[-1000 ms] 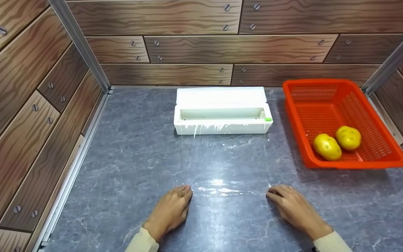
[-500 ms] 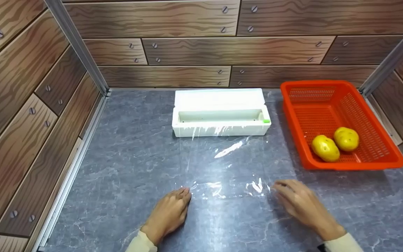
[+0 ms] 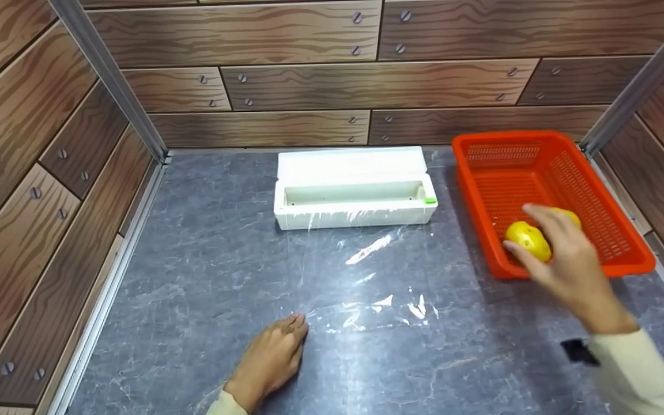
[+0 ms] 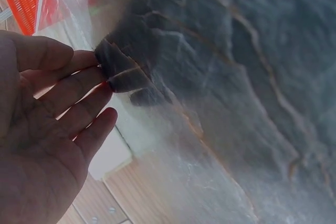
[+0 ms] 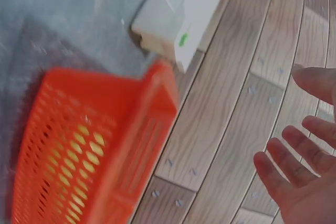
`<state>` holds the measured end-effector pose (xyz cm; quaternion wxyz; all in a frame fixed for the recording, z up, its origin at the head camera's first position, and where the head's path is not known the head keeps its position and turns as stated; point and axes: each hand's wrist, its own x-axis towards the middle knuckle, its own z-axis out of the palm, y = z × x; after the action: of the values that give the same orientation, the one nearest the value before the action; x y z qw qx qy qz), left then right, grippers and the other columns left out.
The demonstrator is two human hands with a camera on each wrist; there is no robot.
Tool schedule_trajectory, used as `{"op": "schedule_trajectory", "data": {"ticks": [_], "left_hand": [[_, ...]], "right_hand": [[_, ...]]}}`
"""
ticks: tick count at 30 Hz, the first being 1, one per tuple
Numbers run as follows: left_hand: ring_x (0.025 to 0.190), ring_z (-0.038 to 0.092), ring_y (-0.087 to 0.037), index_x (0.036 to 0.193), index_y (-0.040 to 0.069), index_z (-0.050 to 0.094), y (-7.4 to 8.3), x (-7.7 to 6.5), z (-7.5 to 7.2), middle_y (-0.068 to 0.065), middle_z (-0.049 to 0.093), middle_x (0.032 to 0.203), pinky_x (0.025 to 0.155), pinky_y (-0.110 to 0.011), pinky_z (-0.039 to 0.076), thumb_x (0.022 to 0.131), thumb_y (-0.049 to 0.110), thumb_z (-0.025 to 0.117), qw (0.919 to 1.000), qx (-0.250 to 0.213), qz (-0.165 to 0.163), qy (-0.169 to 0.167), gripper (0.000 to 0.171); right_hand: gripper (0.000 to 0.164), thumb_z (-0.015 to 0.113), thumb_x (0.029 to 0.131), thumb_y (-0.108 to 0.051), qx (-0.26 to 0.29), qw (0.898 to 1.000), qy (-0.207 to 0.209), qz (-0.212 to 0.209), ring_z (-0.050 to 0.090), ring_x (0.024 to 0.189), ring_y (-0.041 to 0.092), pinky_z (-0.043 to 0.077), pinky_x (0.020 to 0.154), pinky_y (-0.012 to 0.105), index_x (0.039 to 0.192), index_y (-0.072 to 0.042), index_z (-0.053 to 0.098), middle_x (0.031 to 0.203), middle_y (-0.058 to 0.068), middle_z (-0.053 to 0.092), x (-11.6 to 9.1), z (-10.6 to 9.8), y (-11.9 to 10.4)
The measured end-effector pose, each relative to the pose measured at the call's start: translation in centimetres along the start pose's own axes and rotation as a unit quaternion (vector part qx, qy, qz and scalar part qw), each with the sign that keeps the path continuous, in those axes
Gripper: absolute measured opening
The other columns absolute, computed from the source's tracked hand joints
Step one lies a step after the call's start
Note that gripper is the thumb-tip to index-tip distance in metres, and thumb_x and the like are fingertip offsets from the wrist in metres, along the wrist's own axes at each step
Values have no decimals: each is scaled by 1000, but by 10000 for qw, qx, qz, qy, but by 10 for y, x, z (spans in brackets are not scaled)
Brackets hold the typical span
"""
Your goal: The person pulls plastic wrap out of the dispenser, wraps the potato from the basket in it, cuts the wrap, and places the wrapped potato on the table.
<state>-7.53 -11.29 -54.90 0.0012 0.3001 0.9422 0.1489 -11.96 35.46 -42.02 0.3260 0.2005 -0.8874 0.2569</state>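
My left hand (image 3: 271,354) rests with its fingertips on the near left corner of a clear plastic film sheet (image 3: 366,253). In the left wrist view its fingers (image 4: 86,95) are nearly straight against the film. The sheet runs over the dark tabletop from a white cling film box (image 3: 355,216) with its lid raised. Over the orange basket (image 3: 505,268) hangs my right hand (image 3: 574,262), thumb and fingers spread around a yellow potato (image 3: 528,241); contact cannot be told. Behind that hand a second yellow potato (image 3: 569,217) is partly hidden.
A small green tab (image 3: 429,200) sits at the box's right end. Wood-patterned walls (image 3: 297,86) close off the back and both sides. The grey marbled tabletop (image 3: 205,259) lies left of the film.
My right hand has let go of the film's near right corner and moved right and forward over the basket. That corner now lies wrinkled. My left hand has stayed at its corner.
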Motion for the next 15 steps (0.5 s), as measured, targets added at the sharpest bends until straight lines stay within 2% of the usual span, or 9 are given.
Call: {"op": "schedule_trajectory", "data": {"ticks": [3,7,10,15], "left_hand": [[124,61,-34,125,-1,68,-1,-1,0,-19,64,133,104,-47,49,97,11,61,10000,-2,25,39,32],[123,61,-33,124,-1,68,-1,-1,1,-19,64,132,103,-46,49,96,10,61,9999,-12,63,107,31],[123,61,-35,124,-1,68,0,-1,1,-20,64,133,103,-48,48,96,10,61,10000,-46,46,75,31],[123,61,-35,124,0,68,0,-1,-1,-20,64,133,103,-48,48,96,11,61,10000,-45,5,27,31]], "right_hand": [[72,89,71,-1,-111,9985,-354,414,56,117,45,41,110,34,136,5,57,131,27,57,10,-7,14],[79,89,72,-1,-132,9920,-978,788,51,119,50,41,100,66,141,4,52,135,28,51,20,-10,40],[83,89,73,-2,-151,9831,-1546,971,49,118,52,39,96,71,143,6,47,136,30,48,23,-10,61],[92,90,72,-4,-260,9592,-2500,1292,46,119,55,38,95,74,148,7,39,137,33,42,24,-9,90]]}}
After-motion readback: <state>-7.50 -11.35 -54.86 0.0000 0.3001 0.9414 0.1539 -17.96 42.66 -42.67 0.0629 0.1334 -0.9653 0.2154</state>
